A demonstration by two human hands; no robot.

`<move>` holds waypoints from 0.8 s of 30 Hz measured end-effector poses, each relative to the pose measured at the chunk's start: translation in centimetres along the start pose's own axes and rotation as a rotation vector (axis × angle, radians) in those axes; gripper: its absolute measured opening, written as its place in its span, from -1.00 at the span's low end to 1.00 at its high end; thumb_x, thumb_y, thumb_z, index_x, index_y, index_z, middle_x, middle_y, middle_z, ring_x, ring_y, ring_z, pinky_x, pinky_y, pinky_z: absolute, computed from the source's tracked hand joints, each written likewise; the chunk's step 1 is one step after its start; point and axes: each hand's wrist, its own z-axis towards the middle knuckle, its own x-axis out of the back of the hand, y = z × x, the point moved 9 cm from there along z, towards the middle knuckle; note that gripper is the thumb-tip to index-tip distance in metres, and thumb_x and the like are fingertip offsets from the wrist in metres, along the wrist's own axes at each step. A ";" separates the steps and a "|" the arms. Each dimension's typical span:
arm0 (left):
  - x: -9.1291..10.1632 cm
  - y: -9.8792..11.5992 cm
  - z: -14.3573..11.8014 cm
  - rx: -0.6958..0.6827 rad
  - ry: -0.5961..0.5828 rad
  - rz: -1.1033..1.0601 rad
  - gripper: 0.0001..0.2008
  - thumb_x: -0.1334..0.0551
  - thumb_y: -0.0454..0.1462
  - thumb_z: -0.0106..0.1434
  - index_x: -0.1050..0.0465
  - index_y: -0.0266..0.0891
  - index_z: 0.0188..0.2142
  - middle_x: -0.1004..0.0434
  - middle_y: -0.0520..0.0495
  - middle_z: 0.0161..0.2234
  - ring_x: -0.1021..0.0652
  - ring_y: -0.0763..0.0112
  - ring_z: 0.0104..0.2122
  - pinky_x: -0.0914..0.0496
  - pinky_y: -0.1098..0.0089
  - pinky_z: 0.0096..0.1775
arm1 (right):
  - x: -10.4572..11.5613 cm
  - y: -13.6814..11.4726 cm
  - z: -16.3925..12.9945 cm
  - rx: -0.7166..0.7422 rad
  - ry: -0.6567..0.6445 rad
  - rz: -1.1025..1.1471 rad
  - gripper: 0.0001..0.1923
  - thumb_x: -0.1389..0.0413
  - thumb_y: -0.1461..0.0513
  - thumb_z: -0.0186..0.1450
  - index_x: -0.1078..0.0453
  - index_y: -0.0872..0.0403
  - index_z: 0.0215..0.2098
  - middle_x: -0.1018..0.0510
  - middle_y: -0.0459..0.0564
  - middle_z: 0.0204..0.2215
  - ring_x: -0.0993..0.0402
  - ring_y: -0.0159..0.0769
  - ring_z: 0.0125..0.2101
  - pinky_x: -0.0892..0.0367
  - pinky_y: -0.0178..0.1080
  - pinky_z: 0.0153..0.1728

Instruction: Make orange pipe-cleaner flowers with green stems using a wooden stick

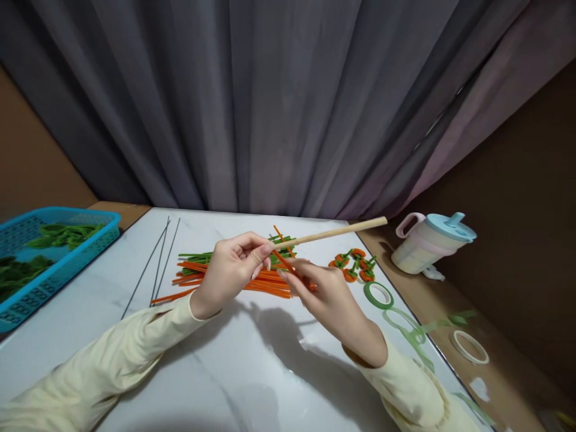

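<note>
My left hand point(234, 267) pinches the thinner end of a wooden chopstick point(344, 231), which slants up to the right over my other hand. In my right hand point(335, 300), an orange pipe cleaner point(284, 262) is held between closed fingers. It runs up to the chopstick near my left fingertips; whether it is wound around the stick is hard to see. Some orange shows inside the right fingers. Beneath both hands, a pile of orange pipe cleaners point(270, 287) lies on the white tabletop point(216, 366), with green pipe cleaners point(191, 258) behind them.
Small orange pieces with green stems point(350, 275) lie at right, near a roll of green tape point(378, 295) and loose tape strips. A lidded cup point(427, 240) and a white ring point(469, 347) are farther right. Thin dark wires point(158, 264) and a blue basket point(85, 258) with greenery are left.
</note>
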 end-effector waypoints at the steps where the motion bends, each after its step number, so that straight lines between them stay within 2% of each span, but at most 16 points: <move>1: 0.2 0.6 -0.1 -0.077 0.031 0.089 -0.79 -0.20 -0.21 0.24 -0.43 -0.31 -0.44 -0.39 0.06 -0.64 -0.28 0.63 -0.72 -0.18 0.57 -0.69 | -0.4 0.0 -0.1 -0.029 -0.043 0.035 -0.85 0.02 0.32 0.34 -0.38 0.13 -0.33 -0.51 -0.14 -0.59 -0.37 -0.48 -0.64 -0.26 -0.44 -0.57; 4: 0.0 2.4 -1.0 -0.360 0.112 0.413 -0.85 -0.15 -0.32 0.27 -0.46 -0.28 -0.40 -0.50 0.03 -0.55 -0.43 0.57 -0.61 -0.33 0.56 -0.53 | -1.0 -0.7 -0.7 -0.020 -0.123 0.032 -0.74 0.08 0.31 0.37 -0.27 0.11 -0.49 -0.34 -0.20 -0.69 -0.18 -0.51 -0.70 -0.10 -0.43 -0.63; 7: -1.3 3.2 -2.1 -0.597 0.097 0.627 -0.84 -0.09 -0.40 0.30 -0.43 -0.28 -0.35 -0.54 -0.03 -0.47 -0.51 0.50 -0.49 -0.40 0.52 -0.39 | -1.8 -1.2 -1.3 0.011 -0.186 -0.076 -0.74 0.12 0.37 0.35 -0.20 0.11 -0.50 -0.29 -0.17 -0.67 -0.13 -0.48 -0.67 -0.05 -0.40 -0.62; 9: -2.1 3.1 -2.6 -0.680 0.064 0.700 -0.83 -0.05 -0.43 0.30 -0.40 -0.29 -0.33 -0.53 -0.05 -0.46 -0.52 0.47 -0.46 -0.41 0.49 -0.36 | -2.2 -1.2 -1.6 0.018 -0.235 -0.172 -0.77 0.12 0.43 0.29 -0.21 0.11 -0.49 -0.32 -0.14 -0.65 -0.14 -0.45 -0.66 -0.04 -0.38 -0.60; 14: -3.3 3.3 -3.1 -0.760 -0.067 0.724 -0.86 -0.05 -0.44 0.31 -0.35 -0.31 -0.30 -0.53 -0.06 -0.44 -0.54 0.45 -0.44 -0.43 0.48 -0.33 | -2.1 -2.7 -2.1 0.185 -0.301 -0.468 -0.77 0.11 0.52 0.14 -0.23 0.12 -0.46 -0.34 -0.13 -0.67 -0.11 -0.42 -0.70 0.11 -0.31 -0.63; 19: -3.0 3.8 -2.7 -0.686 -0.061 0.688 -0.92 -0.08 -0.38 0.32 -0.31 -0.25 -0.31 -0.48 0.04 -0.48 -0.50 0.53 -0.53 -0.39 0.54 -0.43 | -0.6 -4.2 -2.2 0.352 -0.223 -0.656 -0.76 0.12 0.53 0.16 -0.27 0.16 -0.41 -0.37 -0.08 -0.61 -0.19 -0.41 -0.67 0.13 -0.29 -0.63; 24: -3.4 4.3 -3.1 -0.728 -0.095 0.710 -0.85 -0.05 -0.40 0.32 -0.28 -0.24 -0.39 -0.45 0.05 -0.54 -0.44 0.53 -0.58 -0.33 0.51 -0.49 | 1.2 -4.6 -1.8 0.426 -0.104 -0.706 -0.72 0.18 0.49 0.27 -0.32 0.17 -0.38 -0.34 -0.08 -0.61 -0.22 -0.37 -0.62 0.04 -0.27 -0.58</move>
